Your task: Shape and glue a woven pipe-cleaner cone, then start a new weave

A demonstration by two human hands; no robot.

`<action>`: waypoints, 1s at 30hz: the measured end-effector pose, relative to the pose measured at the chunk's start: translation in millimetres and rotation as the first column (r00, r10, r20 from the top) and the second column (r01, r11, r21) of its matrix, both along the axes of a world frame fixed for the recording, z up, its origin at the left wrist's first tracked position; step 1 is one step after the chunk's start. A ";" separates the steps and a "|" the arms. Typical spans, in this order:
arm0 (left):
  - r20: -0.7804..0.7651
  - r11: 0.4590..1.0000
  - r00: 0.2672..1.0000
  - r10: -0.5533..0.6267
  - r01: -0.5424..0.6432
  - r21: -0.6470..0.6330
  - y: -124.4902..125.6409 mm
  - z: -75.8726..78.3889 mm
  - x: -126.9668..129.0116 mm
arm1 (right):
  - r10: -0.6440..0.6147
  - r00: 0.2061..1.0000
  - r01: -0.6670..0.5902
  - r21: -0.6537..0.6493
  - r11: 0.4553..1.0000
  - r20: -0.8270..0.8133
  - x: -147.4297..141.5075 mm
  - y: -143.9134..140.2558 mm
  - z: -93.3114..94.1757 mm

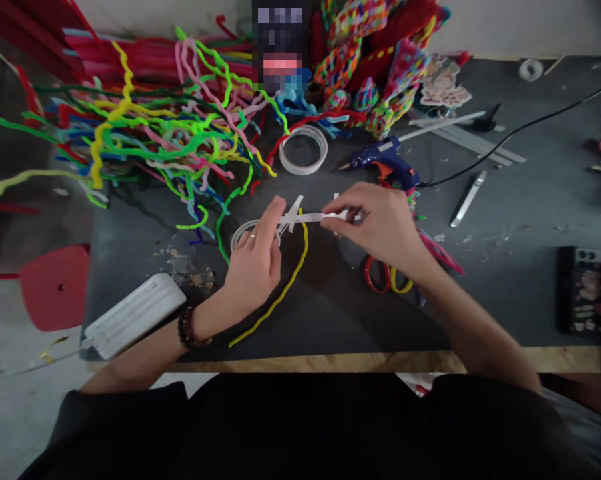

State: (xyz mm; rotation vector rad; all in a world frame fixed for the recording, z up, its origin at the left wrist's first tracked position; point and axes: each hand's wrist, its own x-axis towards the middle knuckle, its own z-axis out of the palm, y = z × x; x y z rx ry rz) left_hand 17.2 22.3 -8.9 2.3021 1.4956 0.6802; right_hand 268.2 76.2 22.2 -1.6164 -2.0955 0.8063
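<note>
My left hand (254,263) lies with its fingers stretched out over a roll of white tape (236,235), beside the left end of a white tape strip (310,217). The right end of this strip is pinched between the thumb and fingertips of my right hand (383,223). Short white pieces cross the strip near my left fingertips. A yellow pipe cleaner (300,263) runs from under the strip down toward the table's front edge. Below my right hand are red and yellow scissor handles (379,289); their blades are hidden.
Tangled pipe cleaners (180,140) cover the back left. Behind my hands sit another tape roll (303,169) and a blue glue gun (380,155) with a black cord. Tweezers (468,199) and a phone (587,290) lie right, a white power bank (136,315) front left.
</note>
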 end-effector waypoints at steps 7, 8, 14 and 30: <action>0.219 1.000 0.976 0.005 -0.007 0.010 -12.1 3.2 0.8 | 0.094 0.924 -0.148 -0.121 0.982 -0.370 -40.8 -12.4 -11.3; 0.221 1.000 0.975 -0.012 0.007 0.022 -13.2 3.9 1.9 | 0.059 0.913 -0.129 -0.149 0.980 -0.404 -42.5 -11.7 -14.9; 0.142 1.000 0.990 -0.016 0.013 0.019 -14.1 2.6 3.2 | 0.013 0.875 -0.086 -0.129 0.988 -0.484 -39.6 0.2 -27.3; -0.597 0.990 0.798 -0.080 0.135 0.047 -8.9 2.7 1.2 | 0.082 0.952 -0.073 -0.041 0.996 0.296 -48.0 68.5 -12.5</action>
